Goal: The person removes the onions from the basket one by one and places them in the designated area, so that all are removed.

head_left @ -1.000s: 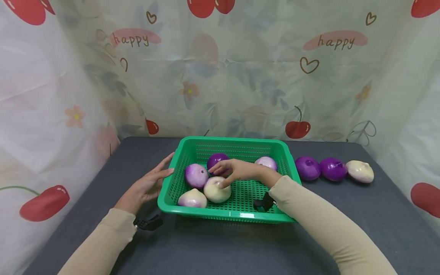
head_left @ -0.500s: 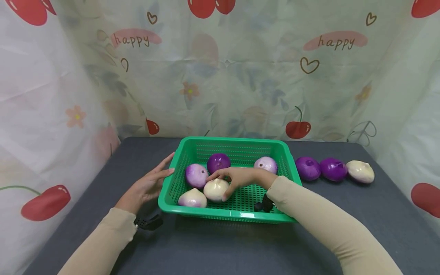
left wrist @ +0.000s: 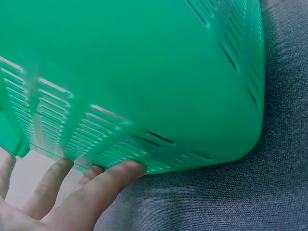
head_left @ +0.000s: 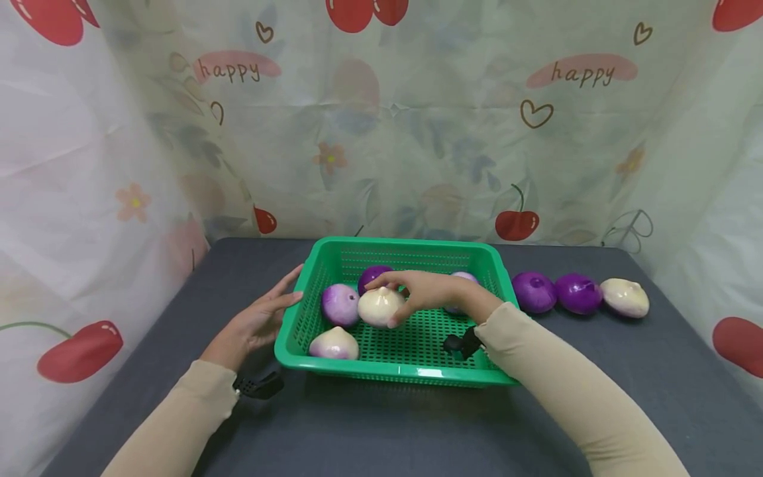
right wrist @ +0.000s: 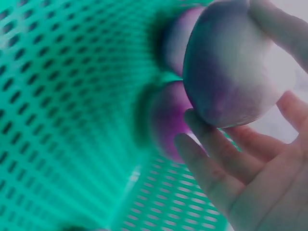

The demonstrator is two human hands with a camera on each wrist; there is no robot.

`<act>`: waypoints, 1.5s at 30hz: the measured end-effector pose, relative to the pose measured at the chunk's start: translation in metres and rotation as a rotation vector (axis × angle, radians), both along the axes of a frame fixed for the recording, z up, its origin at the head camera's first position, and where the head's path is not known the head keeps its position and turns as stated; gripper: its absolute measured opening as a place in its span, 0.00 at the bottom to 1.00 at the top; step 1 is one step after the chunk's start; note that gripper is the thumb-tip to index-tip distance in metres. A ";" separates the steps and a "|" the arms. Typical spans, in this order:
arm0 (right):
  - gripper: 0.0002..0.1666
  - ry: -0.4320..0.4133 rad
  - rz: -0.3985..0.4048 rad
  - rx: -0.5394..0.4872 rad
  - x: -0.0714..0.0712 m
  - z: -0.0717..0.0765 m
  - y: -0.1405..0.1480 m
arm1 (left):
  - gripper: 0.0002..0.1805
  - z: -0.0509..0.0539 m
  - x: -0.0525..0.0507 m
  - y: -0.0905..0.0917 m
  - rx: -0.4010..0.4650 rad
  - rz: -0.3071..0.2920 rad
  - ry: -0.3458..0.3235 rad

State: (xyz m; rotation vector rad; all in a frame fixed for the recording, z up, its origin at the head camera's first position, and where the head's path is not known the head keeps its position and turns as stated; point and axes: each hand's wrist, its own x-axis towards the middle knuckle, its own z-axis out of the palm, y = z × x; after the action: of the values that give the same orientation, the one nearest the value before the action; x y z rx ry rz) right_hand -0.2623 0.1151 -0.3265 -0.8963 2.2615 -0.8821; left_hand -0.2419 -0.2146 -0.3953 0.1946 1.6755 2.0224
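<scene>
A green basket point(head_left: 417, 373) stands on the dark table. Inside it, my right hand point(head_left: 432, 291) grips a cream onion point(head_left: 379, 307) between thumb and fingers; the right wrist view shows that onion point(right wrist: 231, 67) raised off the basket floor. Around it lie a light purple onion point(head_left: 339, 305), a dark purple one point(head_left: 371, 275) partly behind my fingers, and a cream-and-purple one point(head_left: 334, 344) at the front left. Another light one is partly hidden behind my right hand. My left hand point(head_left: 253, 324) touches the basket's left side with extended fingers, seen also as the left hand point(left wrist: 82, 197) in the left wrist view.
To the right of the basket, two dark purple onions point(head_left: 534, 292) and a cream onion point(head_left: 624, 297) lie in a row on the table point(head_left: 381, 430). A patterned curtain point(head_left: 417, 159) hangs behind and at both sides.
My right hand has closed round the cream onion and lifted it up and slightly to the right, away from the front left onion. My left hand and the basket stay in place.
</scene>
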 end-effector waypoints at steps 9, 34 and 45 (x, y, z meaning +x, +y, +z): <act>0.42 0.027 -0.070 -0.168 0.012 0.048 0.031 | 0.38 -0.001 -0.001 0.000 0.001 0.014 -0.012; 0.43 0.288 -0.483 -0.232 0.080 0.057 0.171 | 0.38 -0.001 0.000 0.000 -0.006 0.018 -0.010; 0.45 0.387 -0.619 -0.227 0.095 0.012 0.216 | 0.38 -0.001 -0.001 0.002 -0.018 0.022 -0.012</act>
State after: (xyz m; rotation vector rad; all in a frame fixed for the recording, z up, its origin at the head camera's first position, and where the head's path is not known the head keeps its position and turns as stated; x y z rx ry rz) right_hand -0.1676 0.3310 -0.3144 -0.4759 2.8908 -1.3455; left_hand -0.2426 -0.2125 -0.3967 0.1585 1.6945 2.0198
